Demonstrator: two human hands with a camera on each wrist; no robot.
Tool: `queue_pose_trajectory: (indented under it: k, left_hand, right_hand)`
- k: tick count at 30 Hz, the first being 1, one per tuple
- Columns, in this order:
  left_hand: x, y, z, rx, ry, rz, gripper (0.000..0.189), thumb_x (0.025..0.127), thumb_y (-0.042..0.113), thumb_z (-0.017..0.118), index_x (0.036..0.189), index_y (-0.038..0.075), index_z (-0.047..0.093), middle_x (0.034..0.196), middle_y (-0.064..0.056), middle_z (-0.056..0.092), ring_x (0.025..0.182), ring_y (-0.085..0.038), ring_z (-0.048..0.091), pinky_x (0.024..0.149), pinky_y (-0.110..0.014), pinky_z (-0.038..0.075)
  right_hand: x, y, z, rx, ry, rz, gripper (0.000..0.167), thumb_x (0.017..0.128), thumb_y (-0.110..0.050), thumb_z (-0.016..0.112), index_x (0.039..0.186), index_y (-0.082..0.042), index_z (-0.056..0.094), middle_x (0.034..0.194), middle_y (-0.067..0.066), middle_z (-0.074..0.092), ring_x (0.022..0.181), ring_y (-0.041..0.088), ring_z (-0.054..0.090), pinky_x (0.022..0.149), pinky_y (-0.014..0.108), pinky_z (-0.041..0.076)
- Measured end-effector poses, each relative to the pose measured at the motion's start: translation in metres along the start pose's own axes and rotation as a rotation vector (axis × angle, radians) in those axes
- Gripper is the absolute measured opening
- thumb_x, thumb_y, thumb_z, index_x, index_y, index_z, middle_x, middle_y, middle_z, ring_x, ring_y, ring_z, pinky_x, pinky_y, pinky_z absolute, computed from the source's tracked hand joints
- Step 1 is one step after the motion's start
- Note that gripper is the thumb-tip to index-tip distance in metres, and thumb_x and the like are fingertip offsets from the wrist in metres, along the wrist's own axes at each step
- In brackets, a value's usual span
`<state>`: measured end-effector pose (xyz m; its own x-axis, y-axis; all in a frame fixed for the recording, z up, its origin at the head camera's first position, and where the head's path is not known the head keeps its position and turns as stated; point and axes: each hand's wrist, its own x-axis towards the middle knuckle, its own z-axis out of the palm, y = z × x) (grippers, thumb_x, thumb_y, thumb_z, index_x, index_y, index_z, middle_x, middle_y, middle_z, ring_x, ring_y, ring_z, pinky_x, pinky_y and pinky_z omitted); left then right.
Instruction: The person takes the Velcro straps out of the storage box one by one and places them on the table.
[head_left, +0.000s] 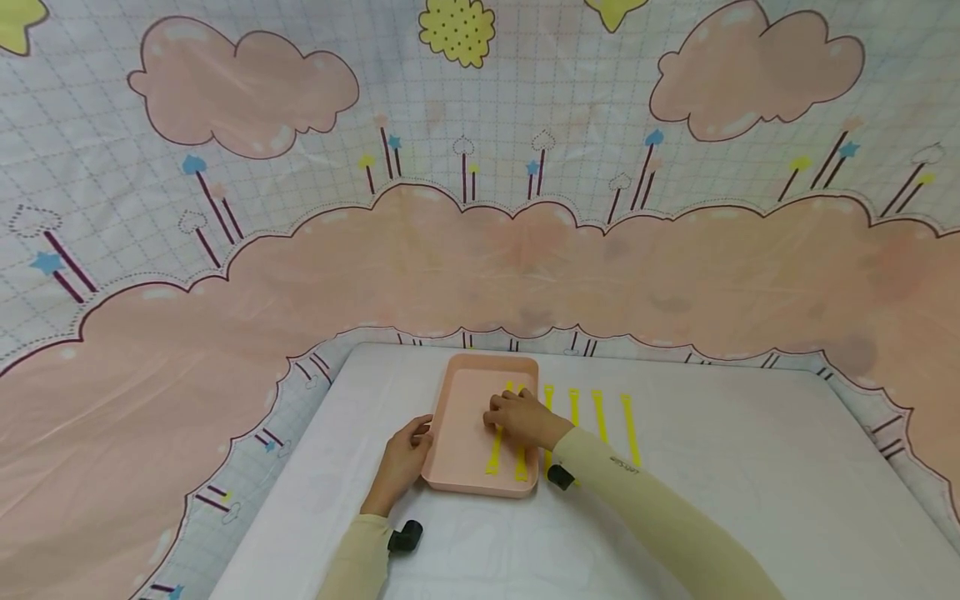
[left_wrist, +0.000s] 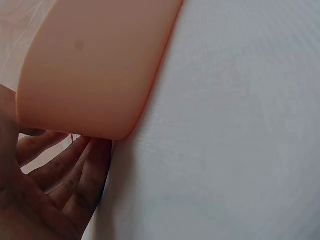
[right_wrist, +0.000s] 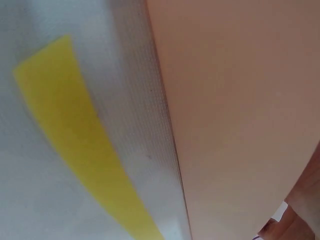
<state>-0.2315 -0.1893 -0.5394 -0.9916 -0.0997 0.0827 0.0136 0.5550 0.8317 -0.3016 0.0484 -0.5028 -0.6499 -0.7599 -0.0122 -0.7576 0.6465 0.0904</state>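
Observation:
A shallow pink tray [head_left: 461, 400] lies on the white table. My left hand [head_left: 405, 458] rests at its left side, with fairly straight fingers [left_wrist: 70, 180] against the tray's outer wall in the left wrist view. Over the tray, my right hand [head_left: 525, 419] reaches in with bent fingers and pinches a thin yellow strip [head_left: 492, 462] with a flared near end. Another yellow strip [head_left: 521, 467] lies beside it in the tray, partly covered by that hand. In the right wrist view the tray's wall hides most of the right hand [right_wrist: 295, 220].
To the tray's right, several yellow strips [head_left: 630, 425] lie side by side on the table [head_left: 735, 450], partly behind the right forearm. One strip [right_wrist: 80, 130] shows close to the tray wall. A patterned cloth [head_left: 600, 275] surrounds the table. Each wrist carries a black camera [head_left: 405, 536].

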Motion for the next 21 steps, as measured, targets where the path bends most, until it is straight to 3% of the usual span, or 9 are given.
queue_pose_trajectory:
  k: [9, 21]
  left_hand:
    - [0.0000, 0.0003, 0.0006, 0.003, 0.002, 0.015, 0.035, 0.098, 0.012, 0.056, 0.132, 0.008, 0.060, 0.121, -0.019, 0.067, 0.106, -0.029, 0.067, 0.089, -0.045, 0.055]
    - [0.0008, -0.0020, 0.0015, 0.004, 0.004, 0.016, 0.034, 0.098, 0.013, 0.056, 0.132, 0.009, 0.061, 0.120, -0.018, 0.067, 0.106, -0.029, 0.067, 0.091, -0.046, 0.054]
  right_hand:
    - [-0.0007, -0.0030, 0.0005, -0.009, 0.044, -0.066, 0.015, 0.093, -0.014, 0.066, 0.100, -0.026, 0.066, 0.104, -0.004, 0.060, 0.098, 0.016, 0.053, 0.077, 0.029, 0.037]
    - [-0.0029, -0.0046, 0.0044, 0.005, 0.057, -0.083, 0.020, 0.094, -0.014, 0.066, 0.108, -0.028, 0.065, 0.108, -0.004, 0.060, 0.099, 0.016, 0.055, 0.080, 0.030, 0.040]
